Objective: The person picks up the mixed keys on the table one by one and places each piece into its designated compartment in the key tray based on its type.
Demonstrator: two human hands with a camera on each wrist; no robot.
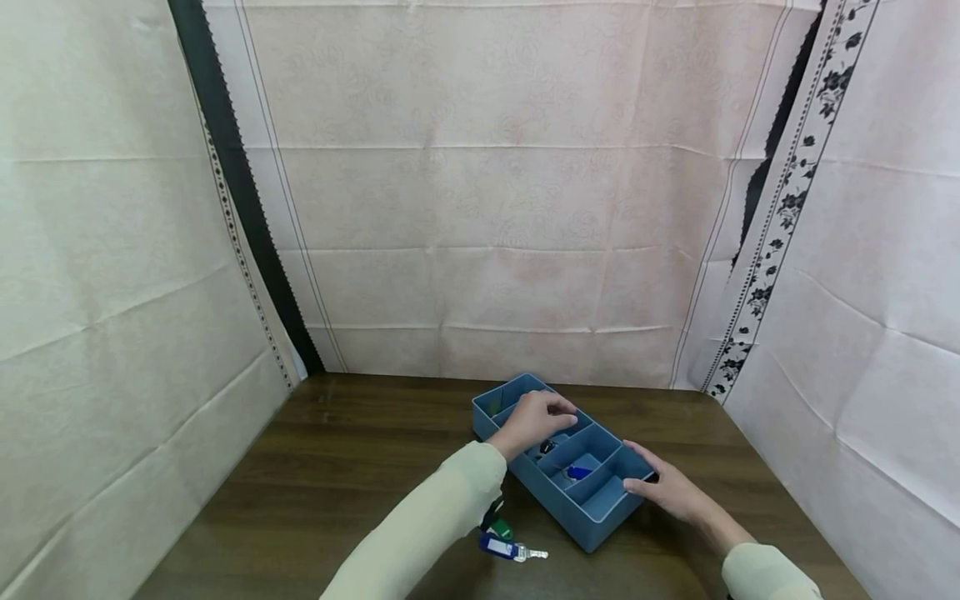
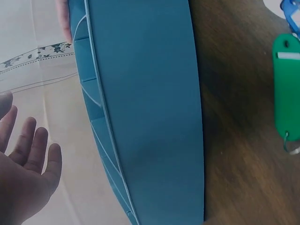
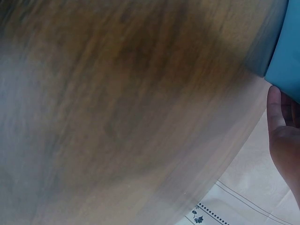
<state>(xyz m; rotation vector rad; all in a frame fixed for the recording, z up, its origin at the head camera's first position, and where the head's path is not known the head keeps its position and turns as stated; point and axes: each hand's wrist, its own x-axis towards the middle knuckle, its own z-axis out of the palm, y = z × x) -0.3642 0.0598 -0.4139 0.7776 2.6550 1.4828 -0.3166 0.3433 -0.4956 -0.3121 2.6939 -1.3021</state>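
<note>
A blue divided box [image 1: 558, 506] sits at an angle on the table. My left hand [image 1: 536, 421] is over its far compartments; in the left wrist view that hand [image 2: 30, 173] has loosely bent, spread fingers and no object in it. At the box's right corner my right hand [image 1: 675, 487] holds on, thumb on one side and fingers along the other. A blue key tag [image 1: 577, 472] lies in one compartment and a dark small item [image 1: 547, 447] in another. Under my left forearm lie a green tag [image 1: 501, 528] and a blue-tagged key [image 1: 517, 548].
The brown wooden table [image 1: 360, 467] carries the box and tagged keys. Pale cloth hangs behind it [image 1: 480, 208] and on both sides, the right one with a black floral border [image 1: 791, 204].
</note>
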